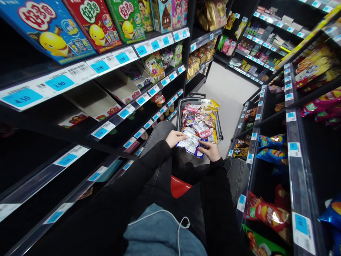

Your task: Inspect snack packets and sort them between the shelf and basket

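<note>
Between my two hands is a silvery snack bag with blue edges, held over the near end of a dark shopping basket. My left hand pinches the bag's left side. On its right side, the fingers of my right hand close on the blue edge. Just beyond the bag, the basket is heaped with candy and snack packets in white, pink and yellow. The near rim of the basket is hidden behind the bag.
Shelves with price tags line both sides closely. Boxed snacks stand on the upper left shelf, with open cartons below. Chip bags fill parts of the right shelves. Grey floor runs ahead; a red seat shows beneath me.
</note>
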Demonstrator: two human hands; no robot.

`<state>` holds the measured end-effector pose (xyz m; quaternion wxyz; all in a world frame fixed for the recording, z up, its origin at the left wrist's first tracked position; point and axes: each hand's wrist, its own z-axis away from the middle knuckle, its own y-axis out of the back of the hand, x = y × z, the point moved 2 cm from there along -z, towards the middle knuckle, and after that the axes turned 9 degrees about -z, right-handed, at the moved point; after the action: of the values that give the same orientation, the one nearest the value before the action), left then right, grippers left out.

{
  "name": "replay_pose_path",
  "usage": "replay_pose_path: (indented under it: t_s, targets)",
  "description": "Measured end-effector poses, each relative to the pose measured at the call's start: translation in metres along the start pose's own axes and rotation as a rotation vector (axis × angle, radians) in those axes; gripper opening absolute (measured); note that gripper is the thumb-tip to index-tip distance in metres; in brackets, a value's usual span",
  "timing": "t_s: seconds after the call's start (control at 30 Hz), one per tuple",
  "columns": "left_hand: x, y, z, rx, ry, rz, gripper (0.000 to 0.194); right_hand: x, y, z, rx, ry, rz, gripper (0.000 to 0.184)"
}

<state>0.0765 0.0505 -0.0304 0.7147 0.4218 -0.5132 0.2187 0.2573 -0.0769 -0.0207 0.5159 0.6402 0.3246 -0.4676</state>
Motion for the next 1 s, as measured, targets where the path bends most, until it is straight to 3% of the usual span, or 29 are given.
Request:
replay_pose_path:
  t_s: [0.17, 0.33, 0.47, 0.77, 1.0]
  targets:
    - [-0.002, -0.001, -0.001, 0.023, 0.072, 0.086, 0.039, -0.009, -0.003, 0.003, 0.039, 0.057, 0.118, 0.038]
    - [-0.001, -0.002, 0.000, -0.009, 0.075, 0.119, 0.039, -0.001, -0.006, 0.001, -0.039, -0.076, -0.109, 0.050]
    - [-0.001, -0.002, 0.000, -0.022, 0.038, 0.074, 0.038, 0.005, -0.008, -0.001, -0.064, -0.116, -0.194, 0.048]
    - [-0.002, -0.003, -0.001, 0.026, 0.059, 0.106, 0.040, -0.009, -0.014, 0.001, 0.100, 0.111, 0.287, 0.034]
    - [0.001, 0.000, -0.001, 0.021, 0.019, -0.165, 0.033, -0.004, -0.008, -0.002, -0.013, 0.117, 0.383, 0.024]
